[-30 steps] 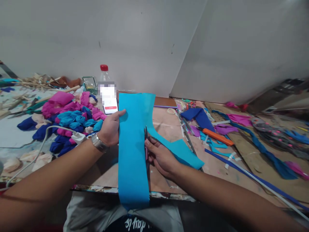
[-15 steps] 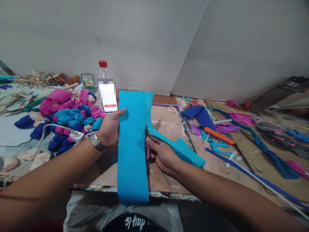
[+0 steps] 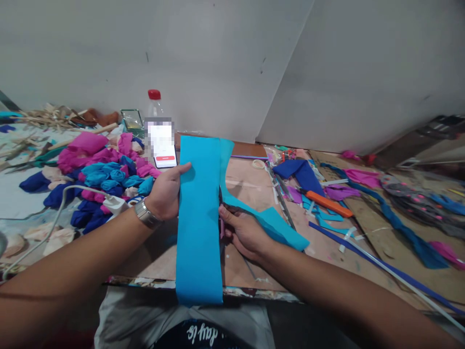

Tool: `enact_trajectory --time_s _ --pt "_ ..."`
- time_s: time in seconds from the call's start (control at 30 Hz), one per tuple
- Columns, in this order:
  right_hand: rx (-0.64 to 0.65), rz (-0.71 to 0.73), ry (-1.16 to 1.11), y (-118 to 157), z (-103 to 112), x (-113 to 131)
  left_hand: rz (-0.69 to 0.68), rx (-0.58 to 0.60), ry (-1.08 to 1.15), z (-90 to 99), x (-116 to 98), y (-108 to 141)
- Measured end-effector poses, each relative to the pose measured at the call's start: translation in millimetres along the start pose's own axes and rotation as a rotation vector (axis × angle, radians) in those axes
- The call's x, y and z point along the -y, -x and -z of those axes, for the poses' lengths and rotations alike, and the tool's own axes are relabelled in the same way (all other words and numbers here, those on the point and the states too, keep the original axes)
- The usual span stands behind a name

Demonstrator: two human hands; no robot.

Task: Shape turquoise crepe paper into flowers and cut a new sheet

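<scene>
A long strip of bright blue crepe paper (image 3: 199, 218) stands upright in front of me and hangs over the table's front edge. My left hand (image 3: 166, 193) grips its left edge, thumb on the front face and the other fingers hidden behind. In my right hand (image 3: 243, 230) are scissors (image 3: 222, 228) with pinkish handles, held at the strip's right edge; the blades are mostly hidden by the paper. A narrower blue piece (image 3: 228, 165) splits off along that edge and trails to the right behind my right hand, ending in a wide blue flap (image 3: 285, 230).
Pink and blue crumpled paper flowers (image 3: 109, 174) pile up at left, with a white charger and cable (image 3: 115, 204) beside them. A lit phone (image 3: 165, 150) leans on a red-capped bottle (image 3: 154, 97). To the right lie an orange cutter (image 3: 329, 203), paper scraps and a white rod (image 3: 403, 276).
The scissor blades, seen sticking up beside the strip before, are now mostly behind the paper's edge. The narrower piece leans slightly further right at its top. My left hand has barely moved.
</scene>
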State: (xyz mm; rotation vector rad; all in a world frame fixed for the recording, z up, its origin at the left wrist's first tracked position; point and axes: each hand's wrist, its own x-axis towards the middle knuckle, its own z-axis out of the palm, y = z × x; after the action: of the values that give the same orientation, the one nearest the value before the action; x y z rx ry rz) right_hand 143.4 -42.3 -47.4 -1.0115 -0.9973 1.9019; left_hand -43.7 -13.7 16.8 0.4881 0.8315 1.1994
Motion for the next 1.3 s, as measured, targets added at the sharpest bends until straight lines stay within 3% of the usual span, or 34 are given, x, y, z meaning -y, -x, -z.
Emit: enact_trajectory --time_s 0.63,1.03,1.17,1.23,1.3 --pt "-0.028 0.047 -0.086 1.1 -6.7 2.5 -0.005 0.049 -0.011 0.7 0.3 0.6" --pt "-0.020 0.085 -0.010 -2.9 -3.4 -0.1 -0.065 0.011 -0.118 2.0 2.1 0.3" --pt "-0.021 0.076 0.030 -3.2 -2.8 -2.2 -0.057 0.046 -0.153 3.8 -0.3 -1.0" --pt "-0.022 0.057 0.048 -3.1 -2.8 -3.6 -0.095 0.086 -0.172 4.0 -3.2 -2.6" --pt "-0.030 0.053 0.059 -3.1 -2.9 -4.7 -0.227 0.136 -0.211 4.5 -7.8 -5.2"
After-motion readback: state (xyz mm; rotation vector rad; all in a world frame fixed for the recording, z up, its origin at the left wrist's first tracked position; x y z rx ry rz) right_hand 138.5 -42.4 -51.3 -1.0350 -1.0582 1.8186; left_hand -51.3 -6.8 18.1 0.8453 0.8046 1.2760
